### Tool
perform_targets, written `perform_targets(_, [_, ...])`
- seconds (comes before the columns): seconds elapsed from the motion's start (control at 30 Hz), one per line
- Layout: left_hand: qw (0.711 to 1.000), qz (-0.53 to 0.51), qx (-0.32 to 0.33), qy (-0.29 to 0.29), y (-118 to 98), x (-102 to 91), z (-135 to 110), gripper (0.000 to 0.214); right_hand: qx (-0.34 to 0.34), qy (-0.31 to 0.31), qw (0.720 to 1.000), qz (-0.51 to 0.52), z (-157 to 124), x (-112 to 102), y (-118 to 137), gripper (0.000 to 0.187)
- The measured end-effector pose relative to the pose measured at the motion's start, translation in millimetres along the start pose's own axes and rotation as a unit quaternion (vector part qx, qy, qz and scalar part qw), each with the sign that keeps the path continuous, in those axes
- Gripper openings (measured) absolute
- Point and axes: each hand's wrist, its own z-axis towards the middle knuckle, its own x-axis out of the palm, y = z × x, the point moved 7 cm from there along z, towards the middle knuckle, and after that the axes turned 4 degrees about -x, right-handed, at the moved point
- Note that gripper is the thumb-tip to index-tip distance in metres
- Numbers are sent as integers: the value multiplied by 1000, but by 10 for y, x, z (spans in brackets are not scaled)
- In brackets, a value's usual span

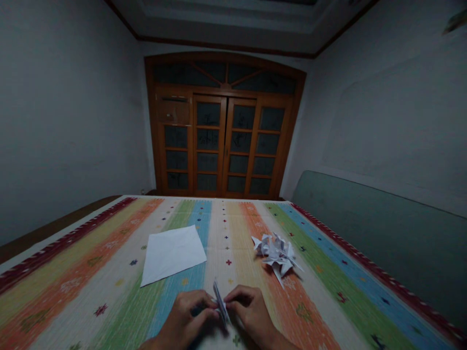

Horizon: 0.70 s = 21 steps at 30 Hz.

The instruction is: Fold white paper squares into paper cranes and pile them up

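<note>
A small folded piece of paper point(221, 305) stands narrow and edge-on between my two hands, close above the table at the near middle. My left hand point(189, 313) pinches it from the left with thumb and fingertips. From the right, the thumb and forefinger of my right hand point(251, 308) pinch its other side. Farther off to the left lies a flat white sheet of paper point(173, 255). A pile of folded paper cranes point(277, 255) with pointed tips sits beyond my right hand.
A striped, patterned tablecloth point(120, 262) covers the table. Along the right side runs a pale green bench back point(365, 223). Wooden doors with glass panes point(223, 146) stand beyond the table's far edge, between plain walls.
</note>
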Motion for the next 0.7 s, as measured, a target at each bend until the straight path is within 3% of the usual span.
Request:
perform_targets(0.13, [997,36,68,10,-100,14,-33,22,5,8,1000,-8,1,6,-24,12])
perform_targets(0.3, [988,85,128,-21,-144,27,-99,18,1,35,999,-3,-5,49,-6,8])
perform_targets(0.5, [982,94,162,4,-217,63,-132,17,5,56,998,37,-2,69,-11,6])
perform_targets(0.7, [978,102,184,14,-267,86,-127,25,-14,50,999,13,-20,52,-7,7])
